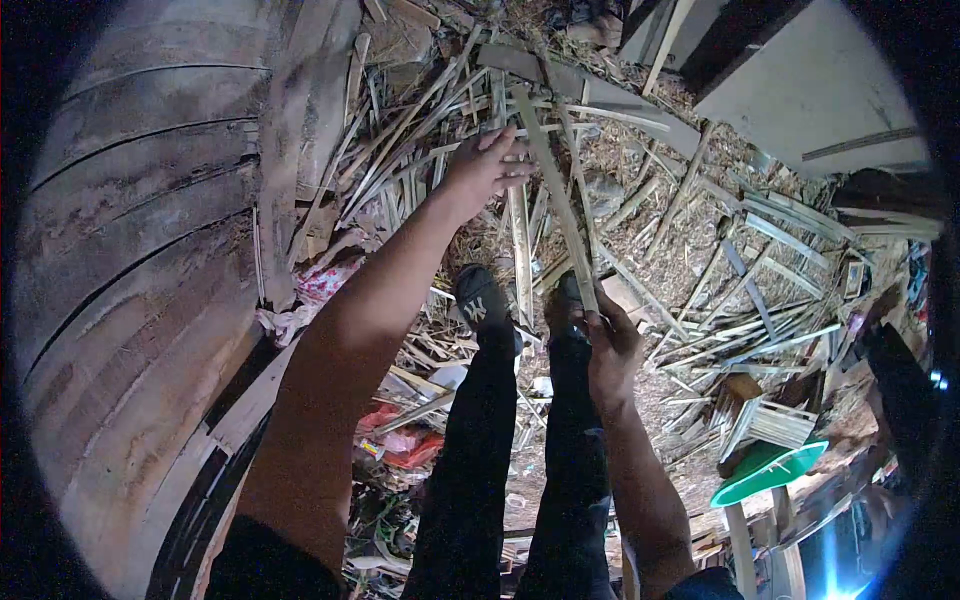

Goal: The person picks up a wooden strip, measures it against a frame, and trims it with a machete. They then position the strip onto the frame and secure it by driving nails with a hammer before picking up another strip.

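A long, flat wooden strip slants from the upper middle down to my right hand, whose fingers are wrapped round its lower end. My left hand is beside the strip's upper part, fingers apart and holding nothing. Under the strip lie many thin wood pieces, including a pale upright-looking strip between my shoes. Both of my dark shoes stand among the scraps, below the hands in view.
Wooden boards form a wall at left. A green plastic item, a small wooden crate-like piece and red plastic lie among scraps. Pale panels stand upper right. Another person's dark sleeve shows at right.
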Demonstrator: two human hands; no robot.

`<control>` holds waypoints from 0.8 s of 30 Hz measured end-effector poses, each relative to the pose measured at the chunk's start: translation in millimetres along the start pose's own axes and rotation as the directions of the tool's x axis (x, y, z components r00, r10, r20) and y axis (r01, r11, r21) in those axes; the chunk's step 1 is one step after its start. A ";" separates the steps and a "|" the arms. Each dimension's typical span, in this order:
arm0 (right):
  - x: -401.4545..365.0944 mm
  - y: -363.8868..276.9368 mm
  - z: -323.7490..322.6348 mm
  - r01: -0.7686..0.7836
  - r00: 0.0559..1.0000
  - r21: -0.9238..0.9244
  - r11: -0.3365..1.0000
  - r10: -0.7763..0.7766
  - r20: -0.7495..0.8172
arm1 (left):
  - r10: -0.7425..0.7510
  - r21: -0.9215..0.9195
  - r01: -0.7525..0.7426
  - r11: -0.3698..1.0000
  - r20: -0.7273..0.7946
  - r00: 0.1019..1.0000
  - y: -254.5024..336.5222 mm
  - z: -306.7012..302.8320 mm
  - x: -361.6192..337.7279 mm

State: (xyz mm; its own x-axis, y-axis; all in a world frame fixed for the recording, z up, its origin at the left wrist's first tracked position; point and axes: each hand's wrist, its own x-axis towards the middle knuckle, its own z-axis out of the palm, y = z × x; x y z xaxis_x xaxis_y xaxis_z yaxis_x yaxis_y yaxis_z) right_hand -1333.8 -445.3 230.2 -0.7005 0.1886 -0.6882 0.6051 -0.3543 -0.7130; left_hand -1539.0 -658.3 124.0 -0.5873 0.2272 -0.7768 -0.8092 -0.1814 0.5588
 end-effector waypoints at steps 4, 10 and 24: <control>-5.1 5.1 -15.2 -0.065 0.998 -0.073 0.995 0.066 0.010 | 0.050 -0.083 -0.052 0.995 -0.026 0.998 2.0 0.1 3.9; -3.5 -4.5 -46.4 -0.194 0.972 -0.408 0.892 0.232 0.047 | 0.051 -0.115 -0.072 0.991 -0.173 0.984 14.5 3.8 -13.7; -4.8 -7.6 -67.7 -0.035 0.997 -0.795 0.606 -0.033 -0.069 | 0.097 -0.008 -0.100 0.995 -0.145 0.985 12.7 19.3 -35.0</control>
State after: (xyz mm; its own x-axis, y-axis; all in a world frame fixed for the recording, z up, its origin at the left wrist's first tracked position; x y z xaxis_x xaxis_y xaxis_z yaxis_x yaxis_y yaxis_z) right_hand -1309.5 -381.5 229.9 -0.6923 0.2632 -0.6719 0.6919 0.5068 -0.5143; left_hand -1529.0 -650.1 163.9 -0.6550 0.0677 -0.7526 -0.7466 -0.2112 0.6308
